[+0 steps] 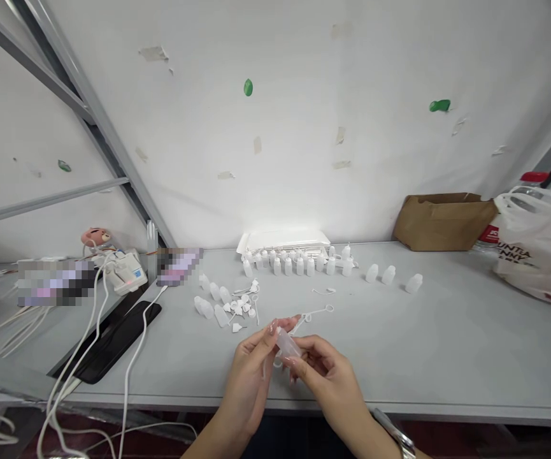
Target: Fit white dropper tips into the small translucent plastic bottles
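A small translucent plastic squeeze bottle [288, 344] is tilted between my hands, above the table's front edge. The fingers of my left hand [251, 370] pinch it at the upper left end, and my right hand [329, 371] grips its lower right side. A white strap with a ring [323, 310] sticks out beyond my fingertips. What lies inside my curled fingers is partly hidden. Left of my hands, loose white caps and tips [241, 307] lie in a heap beside several uncapped bottles [221, 315].
Rows of upright bottles with tips [300, 266] stand at the back, before a white tray [285, 240]. Further right are three bottles [388, 275], a brown paper bag [442, 223] and a plastic bag [537, 248]. A black phone [117, 341] and white cables lie left.
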`<state>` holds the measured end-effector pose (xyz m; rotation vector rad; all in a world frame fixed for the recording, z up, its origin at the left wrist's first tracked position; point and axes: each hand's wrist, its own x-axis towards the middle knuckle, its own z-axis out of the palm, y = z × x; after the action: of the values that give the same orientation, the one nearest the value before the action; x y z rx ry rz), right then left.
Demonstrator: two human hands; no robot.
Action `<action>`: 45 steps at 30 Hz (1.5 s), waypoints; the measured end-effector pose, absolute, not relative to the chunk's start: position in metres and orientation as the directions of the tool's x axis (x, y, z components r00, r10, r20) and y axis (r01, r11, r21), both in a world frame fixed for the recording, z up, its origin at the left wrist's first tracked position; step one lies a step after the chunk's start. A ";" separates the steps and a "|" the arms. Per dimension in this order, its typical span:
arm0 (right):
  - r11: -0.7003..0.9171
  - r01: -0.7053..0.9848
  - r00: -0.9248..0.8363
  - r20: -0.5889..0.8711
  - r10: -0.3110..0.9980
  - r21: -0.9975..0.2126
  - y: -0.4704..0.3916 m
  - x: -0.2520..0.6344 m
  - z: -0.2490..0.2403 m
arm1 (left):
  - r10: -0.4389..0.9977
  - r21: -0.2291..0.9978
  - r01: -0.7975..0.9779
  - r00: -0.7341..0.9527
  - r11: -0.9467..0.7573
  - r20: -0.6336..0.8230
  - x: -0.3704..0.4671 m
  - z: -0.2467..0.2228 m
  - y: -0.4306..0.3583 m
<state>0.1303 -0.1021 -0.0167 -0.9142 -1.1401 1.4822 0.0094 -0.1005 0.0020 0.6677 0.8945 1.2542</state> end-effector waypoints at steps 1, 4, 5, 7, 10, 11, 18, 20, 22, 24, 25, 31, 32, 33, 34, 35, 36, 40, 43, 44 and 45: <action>0.000 -0.226 -0.185 0.043 0.982 -0.974 -0.104 0.131 -0.016 | 0.976 0.834 -0.509 0.078 0.213 -0.202 0.010 0.002 -0.101; 0.079 -0.142 -0.166 0.102 0.981 -0.987 -0.108 0.133 -0.015 | 0.974 0.830 -0.510 0.101 0.226 -0.204 0.009 0.004 -0.101; 0.104 -0.110 -0.158 0.121 0.980 -0.988 -0.109 0.134 -0.015 | 0.974 0.834 -0.505 0.103 0.225 -0.201 0.008 0.005 -0.101; 0.173 -0.040 -0.139 0.177 0.974 -0.984 -0.111 0.135 -0.017 | 0.976 0.848 -0.483 0.104 0.217 -0.190 0.008 0.005 -0.102; 0.294 0.031 -0.117 0.288 0.950 -0.955 -0.113 0.135 -0.022 | 0.985 0.878 -0.445 0.079 0.175 -0.156 0.009 0.002 -0.105; 0.317 0.031 -0.115 0.312 0.943 -0.948 -0.113 0.135 -0.023 | 0.988 0.885 -0.439 0.073 0.154 -0.136 0.010 0.001 -0.106; -0.119 -0.358 -0.306 -0.004 0.952 -0.926 -0.112 0.137 -0.006 | 0.992 0.892 -0.442 0.114 0.097 -0.051 0.011 -0.003 -0.106; -0.252 -0.485 -0.403 -0.042 0.914 -0.838 -0.109 0.138 -0.002 | 0.992 0.903 -0.418 0.109 0.102 -0.061 0.011 -0.003 -0.105; -0.391 -0.572 -0.506 -0.065 0.860 -0.721 -0.106 0.139 -0.002 | 0.992 0.917 -0.386 0.107 0.104 -0.068 0.011 -0.003 -0.104; -0.477 -0.600 -0.577 -0.065 0.814 -0.643 -0.103 0.137 -0.006 | 0.994 0.939 -0.331 0.089 0.087 -0.060 0.011 -0.002 -0.102; -0.481 -0.598 -0.583 -0.063 0.810 -0.641 -0.102 0.136 -0.009 | 0.997 0.955 -0.289 0.054 0.063 -0.050 0.011 -0.002 -0.102; -0.242 -0.494 -0.384 -0.040 0.922 -0.835 -0.099 0.131 -0.017 | 0.991 0.997 -0.058 -0.125 -0.055 0.048 0.007 -0.002 -0.101; -0.245 -0.493 -0.385 -0.043 0.922 -0.835 -0.098 0.131 -0.017 | 0.994 0.996 -0.068 -0.100 -0.052 0.045 0.007 -0.001 -0.101; -0.274 -0.507 -0.403 -0.057 0.913 -0.817 -0.098 0.132 -0.016 | 0.998 0.995 -0.093 -0.063 -0.035 0.029 0.006 0.000 -0.101; -0.321 -0.532 -0.432 -0.075 0.899 -0.783 -0.098 0.133 -0.016 | 1.000 0.991 -0.131 -0.021 -0.006 0.003 0.006 0.002 -0.102; -0.378 -0.560 -0.473 -0.090 0.877 -0.738 -0.098 0.134 -0.015 | 1.000 0.984 -0.177 0.016 0.029 -0.027 0.006 0.004 -0.102; -0.432 -0.584 -0.513 -0.100 0.852 -0.687 -0.098 0.136 -0.015 | 0.997 0.973 -0.223 0.043 0.065 -0.057 0.005 0.006 -0.103; -0.571 -0.624 -0.610 -0.123 0.783 -0.534 -0.098 0.138 -0.015 | 0.987 0.922 -0.353 0.076 0.157 -0.139 0.003 0.012 -0.104; -0.592 -0.631 -0.611 -0.148 0.777 -0.502 -0.098 0.138 -0.016 | 0.987 0.910 -0.381 0.062 0.164 -0.151 0.003 0.013 -0.104; -0.591 -0.628 -0.610 -0.152 0.778 -0.506 -0.098 0.137 -0.016 | 0.987 0.910 -0.382 0.056 0.160 -0.150 0.004 0.013 -0.104; -0.588 -0.625 -0.607 -0.154 0.780 -0.514 -0.098 0.137 -0.017 | 0.988 0.911 -0.381 0.051 0.155 -0.147 0.005 0.013 -0.104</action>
<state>0.1370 -0.0978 -0.0167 -0.4679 -0.5286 2.2015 0.0045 -0.1038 0.0126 0.8180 0.9714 1.2428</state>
